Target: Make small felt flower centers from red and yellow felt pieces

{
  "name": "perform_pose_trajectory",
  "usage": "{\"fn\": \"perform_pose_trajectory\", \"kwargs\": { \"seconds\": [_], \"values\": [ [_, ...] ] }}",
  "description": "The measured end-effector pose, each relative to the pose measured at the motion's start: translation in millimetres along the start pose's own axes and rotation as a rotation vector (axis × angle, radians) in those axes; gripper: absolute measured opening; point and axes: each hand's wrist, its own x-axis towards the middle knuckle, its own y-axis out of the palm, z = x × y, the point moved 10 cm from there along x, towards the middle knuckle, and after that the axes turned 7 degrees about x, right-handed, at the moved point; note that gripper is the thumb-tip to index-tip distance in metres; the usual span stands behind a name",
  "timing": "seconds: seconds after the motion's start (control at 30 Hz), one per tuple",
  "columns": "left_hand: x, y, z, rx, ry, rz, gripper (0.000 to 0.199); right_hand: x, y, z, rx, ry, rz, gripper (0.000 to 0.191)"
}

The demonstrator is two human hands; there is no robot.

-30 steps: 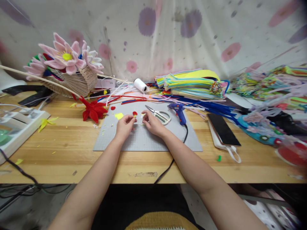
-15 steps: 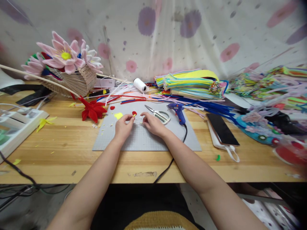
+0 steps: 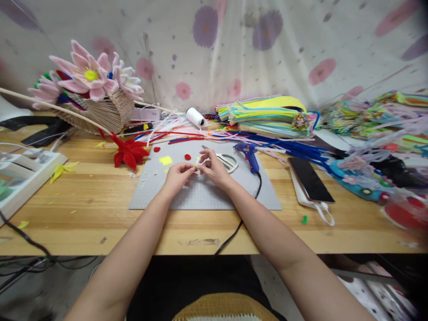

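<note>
My left hand [image 3: 179,178] pinches a small yellow piece [image 3: 195,166] between thumb and fingertips, over the grey cutting mat [image 3: 150,198]. Against it, with its fingers bent, my right hand [image 3: 214,170] brings its own fingertips to the same piece; they hide most of it. Just beyond the hands a red round piece [image 3: 187,157] lies on the mat. Another red round piece [image 3: 157,149] and a yellow sheet scrap [image 3: 166,160] are to the left. Scissors [image 3: 229,163] lie partly behind my right hand, and a blue glue gun [image 3: 248,156] rests farther right.
A red fuzzy flower [image 3: 129,152] on a stick lies left of the mat. Pipe cleaners [image 3: 267,118] and a white thread spool [image 3: 195,117] stand at the back. A phone [image 3: 310,180] is at right, a power strip [image 3: 30,183] at left. The gun's black cable [image 3: 230,238] crosses the table edge.
My left hand has drawn away from the red round piece, towards the right, with the yellow piece. My right hand has closed in, and the fingertips of both hands now meet.
</note>
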Motion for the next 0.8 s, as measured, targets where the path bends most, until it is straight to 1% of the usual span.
{"fn": "perform_pose_trajectory", "kwargs": {
  "seconds": [0.17,0.3,0.43,0.6,0.8],
  "values": [
    [-2,4.5,3,-0.014,-0.041,0.066,0.037,1,-4,3,0.017,-0.047,-0.052,0.041],
    [-1,4.6,5,-0.022,-0.048,0.077,0.037,1,-6,3,0.028,-0.050,-0.078,0.039],
    [-1,4.5,5,0.006,-0.056,0.071,0.035,2,-5,-1,0.070,-0.031,-0.082,0.039],
    [-2,5.2,3,0.038,-0.051,0.069,0.032,4,-1,-7,0.181,0.001,-0.082,0.041],
    [-2,1.4,0,0.003,-0.039,0.030,0.034,4,-1,-15,0.333,0.104,-0.103,0.039]
  ]
}}
